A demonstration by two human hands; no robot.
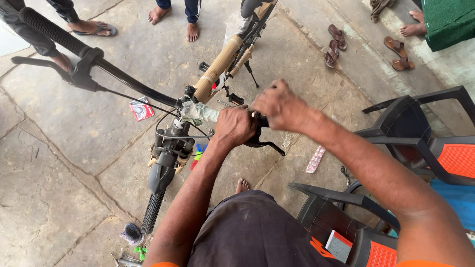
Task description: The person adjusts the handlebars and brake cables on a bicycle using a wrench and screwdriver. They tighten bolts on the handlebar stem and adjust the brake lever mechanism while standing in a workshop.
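- Handlebar (123,79) of the bicycle sits mid-frame; its long axis runs from the rubber grip (47,29) at 10 o'clock down toward 4 o'clock, where both hands meet
- left hand (235,126) is clamped around the right end of the bar; right hand (282,105) is closed over the same end just beyond it, the two touching
- brake lever (267,145) juts out below the hands toward 4 o'clock
- wrapped frame tube (217,66) points away toward 1 o'clock
- black plastic chairs (410,123) stand at 3 o'clock; sandals (336,44) lie near 1 o'clock
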